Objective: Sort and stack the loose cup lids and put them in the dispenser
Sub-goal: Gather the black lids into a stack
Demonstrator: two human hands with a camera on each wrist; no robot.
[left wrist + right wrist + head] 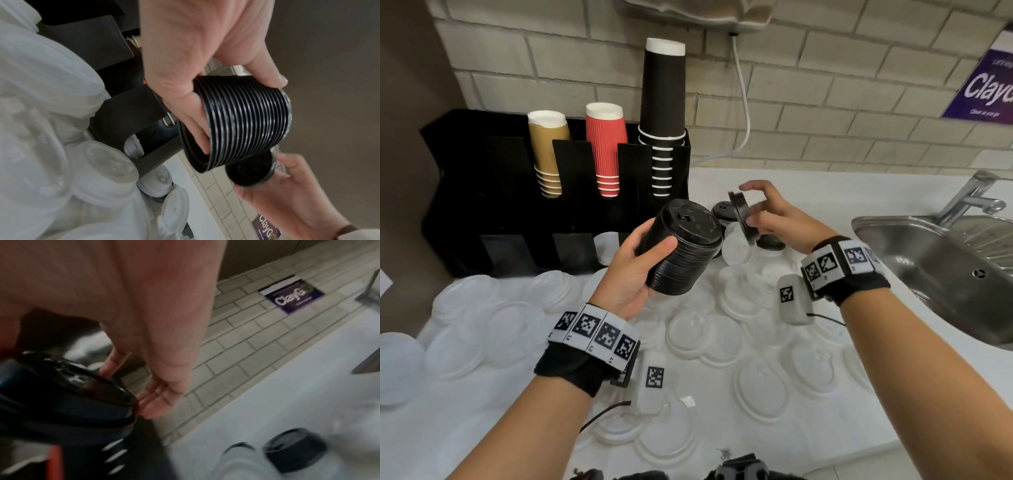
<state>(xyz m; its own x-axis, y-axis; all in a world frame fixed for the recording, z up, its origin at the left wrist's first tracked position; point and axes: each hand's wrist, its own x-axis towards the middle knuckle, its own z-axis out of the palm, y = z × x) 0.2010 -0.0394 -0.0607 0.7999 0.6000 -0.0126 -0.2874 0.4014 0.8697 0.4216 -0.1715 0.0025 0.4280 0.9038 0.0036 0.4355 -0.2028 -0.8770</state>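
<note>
Closest to me, white lids (763,380) lie scattered flat over the desk (859,202), all on my side of the dispenser (465,192); I judge they wait for a later sort, since I am gathering the black ones now.

Above them, in front of the dispenser's right end, my left hand (633,270) grips the black stack (683,246). Thumb lies along the ribbed side nearest me and my curled fingers (197,129) wrap the far side, reaching into the open underside, so the nested lids cannot slide apart. The stack's long axis is tipped: its closed top, with the sip hole, points up and to the right, away from the dispenser, presenting a face for the next lid to seat on.

Just right of the stack, my right hand (774,216) holds a single black lid (741,217) on edge, pinched at the rim between thumb and fingertips, the other fingers spread loosely. From the head view its flat face turns toward the stack top, near but apart from it, which I take as lining it up to nest.

Beyond that, a few more black lids (724,209) rest on the desk, right of the dispenser.
</note>
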